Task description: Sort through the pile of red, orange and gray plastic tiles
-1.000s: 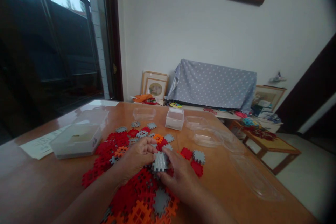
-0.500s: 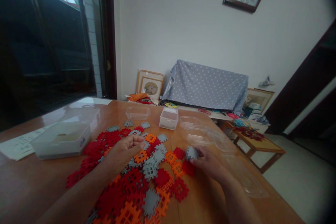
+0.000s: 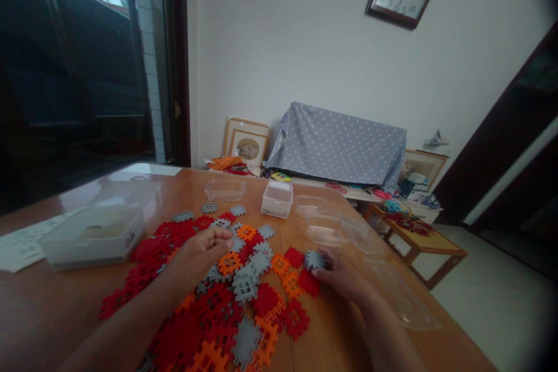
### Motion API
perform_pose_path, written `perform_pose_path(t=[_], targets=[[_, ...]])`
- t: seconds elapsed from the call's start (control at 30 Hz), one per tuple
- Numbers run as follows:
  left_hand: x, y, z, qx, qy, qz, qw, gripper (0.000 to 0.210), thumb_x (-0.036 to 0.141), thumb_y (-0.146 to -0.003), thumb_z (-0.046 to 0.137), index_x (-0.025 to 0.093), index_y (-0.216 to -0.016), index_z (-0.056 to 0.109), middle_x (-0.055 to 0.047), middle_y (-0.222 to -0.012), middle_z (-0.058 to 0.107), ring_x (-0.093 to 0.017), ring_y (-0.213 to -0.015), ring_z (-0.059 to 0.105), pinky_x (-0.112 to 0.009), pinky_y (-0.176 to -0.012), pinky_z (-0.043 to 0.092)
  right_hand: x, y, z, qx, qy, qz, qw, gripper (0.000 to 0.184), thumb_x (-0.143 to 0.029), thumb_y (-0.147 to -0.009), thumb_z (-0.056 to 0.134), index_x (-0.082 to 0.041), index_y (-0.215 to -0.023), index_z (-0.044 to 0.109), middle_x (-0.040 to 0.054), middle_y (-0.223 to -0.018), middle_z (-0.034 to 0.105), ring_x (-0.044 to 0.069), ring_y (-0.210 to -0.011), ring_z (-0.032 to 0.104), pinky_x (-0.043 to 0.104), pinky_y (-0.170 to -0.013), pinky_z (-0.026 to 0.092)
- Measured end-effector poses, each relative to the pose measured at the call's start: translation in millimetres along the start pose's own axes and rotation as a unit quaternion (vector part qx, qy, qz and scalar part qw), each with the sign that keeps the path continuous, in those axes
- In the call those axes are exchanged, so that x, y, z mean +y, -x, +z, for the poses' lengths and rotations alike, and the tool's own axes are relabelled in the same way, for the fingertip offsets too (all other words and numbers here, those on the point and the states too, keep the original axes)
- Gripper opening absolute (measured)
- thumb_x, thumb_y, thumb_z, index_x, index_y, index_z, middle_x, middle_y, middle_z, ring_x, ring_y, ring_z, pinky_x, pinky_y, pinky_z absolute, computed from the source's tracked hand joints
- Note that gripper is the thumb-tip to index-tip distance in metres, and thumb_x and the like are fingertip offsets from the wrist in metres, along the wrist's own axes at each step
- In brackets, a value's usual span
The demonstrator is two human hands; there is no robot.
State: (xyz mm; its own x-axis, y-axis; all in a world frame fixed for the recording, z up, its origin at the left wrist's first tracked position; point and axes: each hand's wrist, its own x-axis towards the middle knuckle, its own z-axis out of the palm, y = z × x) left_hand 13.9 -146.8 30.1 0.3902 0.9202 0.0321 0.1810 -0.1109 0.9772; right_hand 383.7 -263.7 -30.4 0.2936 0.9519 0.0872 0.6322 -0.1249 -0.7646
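Observation:
A loose pile of interlocking plastic tiles in red, orange and grey spreads over the table. Above the pile's middle is my left hand, its fingers curled together; whether they hold anything is hidden. At the pile's right edge, my right hand pinches a grey interlocking tile between thumb and fingers. Just below that tile lies a red tile, and an orange tile sits left of it.
Clear plastic tubs stand at the right and back of the wooden table. A small white box is behind the pile. A larger translucent box and printed sheets lie left. A low stool stands beyond the right edge.
The whole view has shifted slightly. Both hands keep nearly the same pose, with the grey tile still in the right hand's fingers.

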Motion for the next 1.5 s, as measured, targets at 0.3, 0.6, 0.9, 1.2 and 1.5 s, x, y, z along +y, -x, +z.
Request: perform_pose_path(t=[0.3, 0.6, 0.9, 1.2, 1.5], targets=[[-1.9, -1.9, -1.5, 0.005, -0.006, 0.004, 1.0, 0.045, 0.056, -0.081, 0.066, 0.021, -0.109, 0.065, -0.002, -0.096, 0.072, -0.022, -0.096, 0.066, -0.03, -0.085, 0.047, -8.2, 1.6, 0.0, 0.015, -0.016, -0.009, 1.0, 0.045, -0.037, -0.069, 0.076, -0.018, -0.11, 0.071, 0.0104, -0.116, 0.071, 0.028, -0.101, 0.066, 0.045, -0.09, 0.052], [-1.8, -1.0, -0.3, 0.013, -0.027, 0.017, 0.999, 0.04, 0.051, -0.081, 0.063, 0.019, -0.105, 0.066, -0.001, -0.091, 0.071, -0.02, -0.087, 0.065, -0.028, -0.08, 0.047, -8.0, 5.1, 1.6, 0.043, -0.034, 0.01, 0.998, 0.062, -0.046, -0.065, 0.08, -0.02, -0.121, 0.069, 0.0125, -0.116, 0.07, 0.032, -0.101, 0.067, 0.046, -0.088, 0.054], [-3.8, 4.9, 5.3, -0.041, -0.117, 0.086, 0.989, 0.028, 0.037, -0.083, 0.061, 0.02, -0.104, 0.067, -0.005, -0.102, 0.072, -0.022, -0.097, 0.066, -0.033, -0.087, 0.051, -50.5, 11.6, 30.3, 0.107, 0.047, -0.087, 0.989, 0.047, -0.052, -0.087, 0.059, -0.02, -0.12, 0.068, 0.0087, -0.099, 0.07, 0.025, -0.089, 0.065, 0.04, -0.083, 0.052], [15.8, 34.4, 8.6, -0.24, -0.325, 0.188, 0.895, 0.067, 0.047, -0.071, 0.078, 0.03, -0.133, 0.06, -0.006, -0.144, 0.056, -0.034, -0.137, 0.043, -0.047, -0.114, 0.033, -82.5, 27.6, 59.8, -0.005, 0.058, -0.145, 0.988, 0.034, -0.031, -0.091, 0.052, -0.025, -0.119, 0.069, 0.0065, -0.116, 0.072, 0.025, -0.108, 0.064, 0.04, -0.097, 0.048], [7.0, 22.1, -0.5, -0.185, -0.369, 0.187, 0.891, 0.025, 0.019, -0.076, 0.058, 0.025, -0.099, 0.067, -0.003, -0.101, 0.067, -0.023, -0.095, 0.06, -0.032, -0.086, 0.044, -81.6, 36.4, 46.9, -0.063, 0.151, -0.079, 0.983, 0.03, -0.031, -0.086, 0.055, -0.027, -0.111, 0.071, 0.0059, -0.106, 0.072, 0.024, -0.094, 0.067, 0.037, -0.084, 0.05]])
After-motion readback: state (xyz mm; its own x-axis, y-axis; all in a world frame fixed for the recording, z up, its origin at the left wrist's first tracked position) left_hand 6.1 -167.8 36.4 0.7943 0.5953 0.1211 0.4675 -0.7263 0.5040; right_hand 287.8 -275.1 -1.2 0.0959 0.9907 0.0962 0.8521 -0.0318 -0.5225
